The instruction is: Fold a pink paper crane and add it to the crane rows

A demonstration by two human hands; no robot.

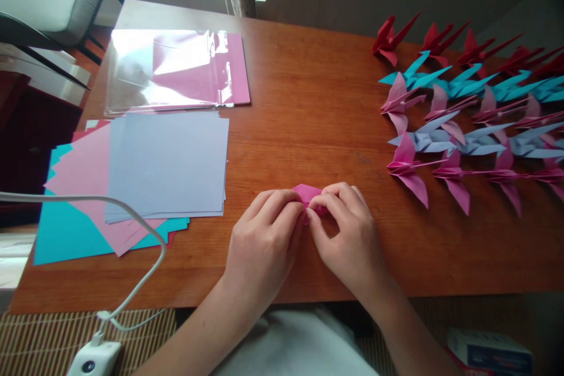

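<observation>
"My forearms [202, 323] are cut off below."

"What's held?"

"My left grip [267, 232] and right grip [348, 223] both pinch the pink origami paper [307, 192], hiding most folds; it shows small, angular, near the tabletop's [304, 123] front edge."

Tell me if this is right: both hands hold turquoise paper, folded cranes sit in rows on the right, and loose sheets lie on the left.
No: the head view shows that the paper in the left hand and right hand is pink, not turquoise. The folded cranes do sit in rows on the right, and loose sheets lie on the left.
</observation>
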